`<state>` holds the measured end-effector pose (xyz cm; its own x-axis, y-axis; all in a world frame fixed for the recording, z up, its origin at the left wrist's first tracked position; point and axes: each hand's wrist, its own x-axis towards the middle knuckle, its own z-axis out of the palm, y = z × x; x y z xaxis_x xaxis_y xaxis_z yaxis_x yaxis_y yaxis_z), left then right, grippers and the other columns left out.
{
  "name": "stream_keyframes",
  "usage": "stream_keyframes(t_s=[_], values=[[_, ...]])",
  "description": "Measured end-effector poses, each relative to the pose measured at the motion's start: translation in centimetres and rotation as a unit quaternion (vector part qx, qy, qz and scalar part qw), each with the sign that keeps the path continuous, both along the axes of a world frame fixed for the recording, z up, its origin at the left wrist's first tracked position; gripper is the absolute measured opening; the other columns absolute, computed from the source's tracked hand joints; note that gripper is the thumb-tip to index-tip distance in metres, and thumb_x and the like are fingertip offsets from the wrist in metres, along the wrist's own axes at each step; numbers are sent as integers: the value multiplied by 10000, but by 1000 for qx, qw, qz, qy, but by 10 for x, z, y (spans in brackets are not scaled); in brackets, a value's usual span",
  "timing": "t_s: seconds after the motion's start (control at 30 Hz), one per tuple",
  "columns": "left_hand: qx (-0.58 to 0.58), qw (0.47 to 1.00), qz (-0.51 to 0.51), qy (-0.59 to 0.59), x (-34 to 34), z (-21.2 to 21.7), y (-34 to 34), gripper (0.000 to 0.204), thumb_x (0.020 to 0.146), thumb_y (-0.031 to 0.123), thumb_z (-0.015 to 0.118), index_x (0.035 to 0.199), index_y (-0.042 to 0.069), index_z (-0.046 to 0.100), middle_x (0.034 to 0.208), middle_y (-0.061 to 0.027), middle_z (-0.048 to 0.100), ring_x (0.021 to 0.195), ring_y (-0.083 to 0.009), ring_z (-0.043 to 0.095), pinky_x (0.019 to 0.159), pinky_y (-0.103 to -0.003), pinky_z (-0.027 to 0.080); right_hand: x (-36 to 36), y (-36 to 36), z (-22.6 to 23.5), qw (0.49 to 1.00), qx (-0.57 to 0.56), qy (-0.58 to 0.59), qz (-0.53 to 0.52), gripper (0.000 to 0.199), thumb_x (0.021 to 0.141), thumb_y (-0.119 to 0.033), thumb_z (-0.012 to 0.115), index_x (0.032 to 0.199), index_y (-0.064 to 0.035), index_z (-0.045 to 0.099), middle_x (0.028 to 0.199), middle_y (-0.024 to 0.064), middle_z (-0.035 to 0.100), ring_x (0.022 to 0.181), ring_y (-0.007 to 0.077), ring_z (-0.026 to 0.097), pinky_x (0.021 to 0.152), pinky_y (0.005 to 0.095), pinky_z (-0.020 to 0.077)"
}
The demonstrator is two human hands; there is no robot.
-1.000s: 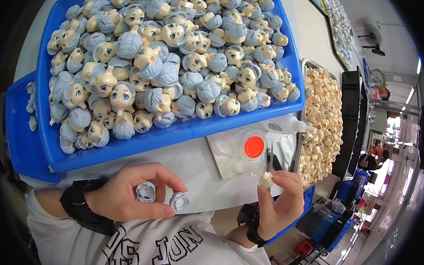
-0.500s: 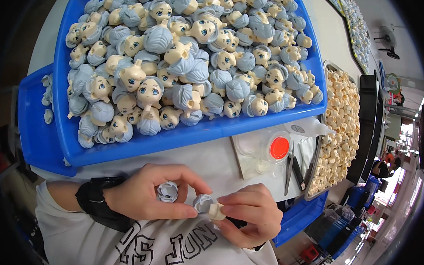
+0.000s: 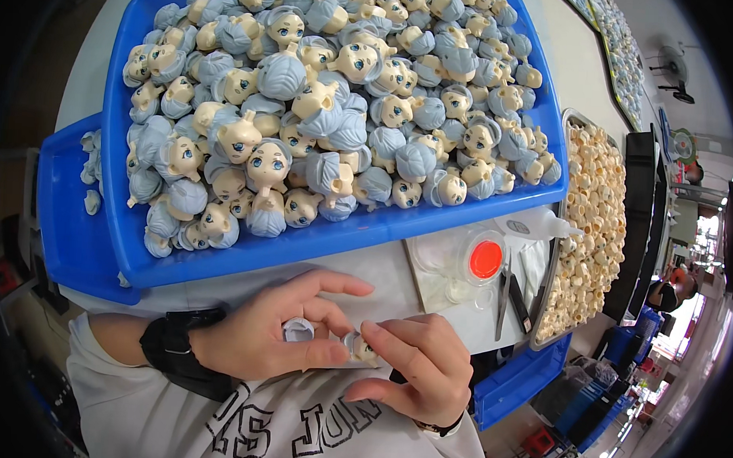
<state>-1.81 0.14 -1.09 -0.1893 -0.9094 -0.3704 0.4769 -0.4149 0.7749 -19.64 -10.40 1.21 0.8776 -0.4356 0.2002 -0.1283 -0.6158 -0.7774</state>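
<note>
My left hand (image 3: 270, 326) is closed around a hollow grey-blue doll hair piece (image 3: 298, 330) in its curled fingers. At its thumb tip a small cream doll face part (image 3: 365, 353) sits against a second grey-blue hair piece (image 3: 348, 341), mostly hidden by fingers. My right hand (image 3: 422, 360) touches the face part from above with its fingertips, its thumb spread away below. Beyond both hands, a blue tray (image 3: 334, 230) is heaped with doll heads (image 3: 269, 163) with grey-blue hair and blue eyes.
A metal tray (image 3: 551, 292) of cream parts stands at the right. Between the trays lie a white squeeze bottle (image 3: 536, 224), a container with a red disc (image 3: 486, 259), tweezers (image 3: 503, 302) and a dark-handled tool (image 3: 519, 303). Another blue tray (image 3: 75, 243) extends at the left.
The cream face part has come against the hair piece at the left thumb. My right thumb has moved off it, and my left index finger has lifted and straightened.
</note>
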Motion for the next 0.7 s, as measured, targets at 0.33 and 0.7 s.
stream_keyframes(t_s=[0.33, 0.7], values=[[78, 994, -42, 59, 6, 9, -6, 570, 897, 128, 529, 1350, -7, 211, 872, -72, 604, 654, -66, 515, 615, -196, 425, 15, 8, -6, 996, -76, 28, -38, 430, 605, -300, 764, 885, -6, 619, 732, 80, 587, 563, 186, 520, 480, 276, 393], [28, 998, -32, 48, 2, 6, -1, 522, 883, 195, 575, 1299, -12, 337, 918, -45, 580, 732, -64, 522, 672, -191, 418, 15, 6, -9, 999, -31, -18, -20, 409, 616, -318, 767, 858, -17, 635, 691, 64, 586, 519, 173, 514, 455, 259, 369]])
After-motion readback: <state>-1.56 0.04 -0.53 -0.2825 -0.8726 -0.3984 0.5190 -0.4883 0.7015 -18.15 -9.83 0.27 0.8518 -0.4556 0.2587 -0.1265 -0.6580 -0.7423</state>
